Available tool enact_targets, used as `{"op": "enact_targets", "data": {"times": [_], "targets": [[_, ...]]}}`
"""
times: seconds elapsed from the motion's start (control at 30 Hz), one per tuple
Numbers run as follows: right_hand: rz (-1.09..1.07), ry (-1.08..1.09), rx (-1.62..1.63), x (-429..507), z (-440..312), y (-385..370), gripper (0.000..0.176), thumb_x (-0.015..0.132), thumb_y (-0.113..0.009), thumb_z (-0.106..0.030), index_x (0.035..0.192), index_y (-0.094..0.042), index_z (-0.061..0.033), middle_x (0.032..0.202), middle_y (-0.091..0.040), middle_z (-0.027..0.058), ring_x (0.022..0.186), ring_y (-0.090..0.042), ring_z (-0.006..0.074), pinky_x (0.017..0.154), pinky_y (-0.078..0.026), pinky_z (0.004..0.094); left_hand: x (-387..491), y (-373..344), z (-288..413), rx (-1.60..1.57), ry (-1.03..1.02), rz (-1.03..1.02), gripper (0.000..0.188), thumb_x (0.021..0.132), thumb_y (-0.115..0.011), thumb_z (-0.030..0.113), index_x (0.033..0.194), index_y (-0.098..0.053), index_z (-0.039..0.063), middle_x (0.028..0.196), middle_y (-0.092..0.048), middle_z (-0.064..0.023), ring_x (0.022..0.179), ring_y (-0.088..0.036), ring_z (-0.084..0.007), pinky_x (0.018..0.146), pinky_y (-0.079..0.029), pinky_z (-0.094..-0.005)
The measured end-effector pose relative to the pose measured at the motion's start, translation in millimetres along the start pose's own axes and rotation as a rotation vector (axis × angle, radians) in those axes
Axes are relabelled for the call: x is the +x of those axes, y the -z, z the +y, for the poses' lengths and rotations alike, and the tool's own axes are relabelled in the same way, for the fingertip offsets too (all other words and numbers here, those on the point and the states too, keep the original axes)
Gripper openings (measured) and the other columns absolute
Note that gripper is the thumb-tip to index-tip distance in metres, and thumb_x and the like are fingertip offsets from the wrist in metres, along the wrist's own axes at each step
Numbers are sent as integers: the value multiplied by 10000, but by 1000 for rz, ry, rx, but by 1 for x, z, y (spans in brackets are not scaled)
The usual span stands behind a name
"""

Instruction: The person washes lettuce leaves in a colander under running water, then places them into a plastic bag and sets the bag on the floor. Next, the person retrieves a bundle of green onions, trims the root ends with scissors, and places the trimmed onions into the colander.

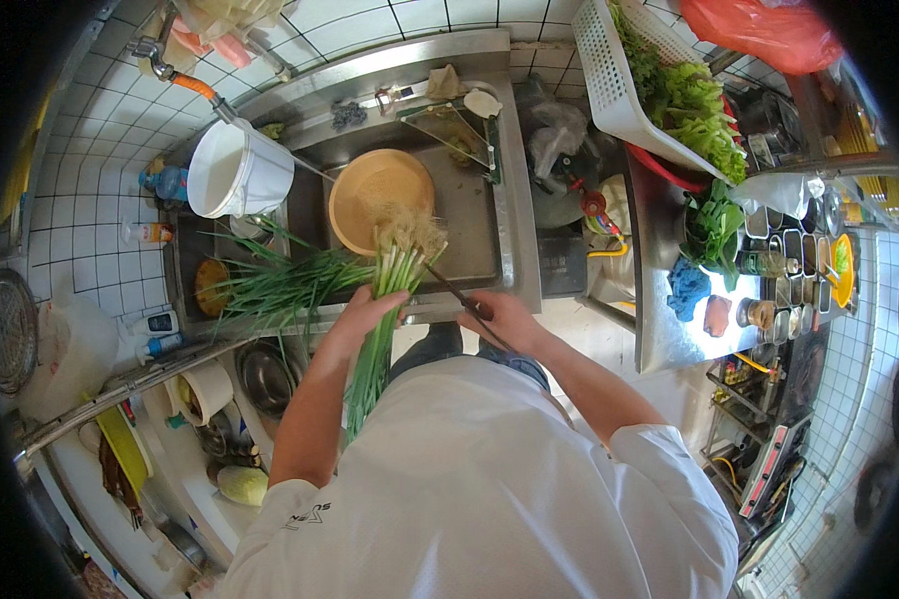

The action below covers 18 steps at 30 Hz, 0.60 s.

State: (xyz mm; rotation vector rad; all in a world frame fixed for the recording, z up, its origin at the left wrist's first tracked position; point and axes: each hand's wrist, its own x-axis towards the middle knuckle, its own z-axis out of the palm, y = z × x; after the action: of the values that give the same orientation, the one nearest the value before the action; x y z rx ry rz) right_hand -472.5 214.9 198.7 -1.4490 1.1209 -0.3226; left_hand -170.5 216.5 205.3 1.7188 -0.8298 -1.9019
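Observation:
My left hand (368, 313) is closed around a bunch of green onions (394, 278), whose pale stems and roots hang over the sink's front edge by a tan round basin (382, 187). Their green leaves trail down beside my shirt. In my right hand (500, 320) is a long, thin dark tool (461, 297), perhaps a knife seen edge-on, its tip close to the root ends. More green onion leaves (292, 281) lie to the left across the sink's divider. The basin stands in the steel sink (470, 217).
Left of the basin stands a white bucket (241, 168) with a hose at its rim. A white perforated basket (614, 82) of leafy greens is at the upper right, beside a steel counter (655, 254). Shelves with a steel bowl (266, 378) lie lower left.

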Motion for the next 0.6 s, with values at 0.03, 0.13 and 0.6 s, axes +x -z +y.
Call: {"op": "enact_targets", "data": {"times": [0.03, 0.13, 0.6], "targets": [[5, -19, -18, 2, -2, 0, 386, 975, -770, -371, 974, -666, 1, 750, -640, 181, 637, -580, 293, 625, -473, 426, 0, 0, 1, 21, 17, 0, 212, 994, -759, 260, 1034, -679, 67, 812, -674, -19, 716, -636, -133, 662, -500, -311], [-49, -97, 38, 6, -3, 1, 389, 973, -766, -382, 984, -668, -6, 758, -648, 188, 654, -597, 316, 637, -480, 435, 2, -1, 2, 58, 23, -23, 220, 989, -766, 244, 1068, -680, 58, 828, -686, -28, 723, -642, -138, 664, -502, -312], [78, -22, -10, 9, 12, -19, 428, 983, -742, -448, 1014, -663, -29, 801, -677, 206, 776, -672, 430, 709, -514, 497, 16, 5, -11, 144, 57, -132, 251, 968, -792, 146, 1157, -674, 31, 937, -707, -50, 796, -690, -166, 694, -588, -357]]}}
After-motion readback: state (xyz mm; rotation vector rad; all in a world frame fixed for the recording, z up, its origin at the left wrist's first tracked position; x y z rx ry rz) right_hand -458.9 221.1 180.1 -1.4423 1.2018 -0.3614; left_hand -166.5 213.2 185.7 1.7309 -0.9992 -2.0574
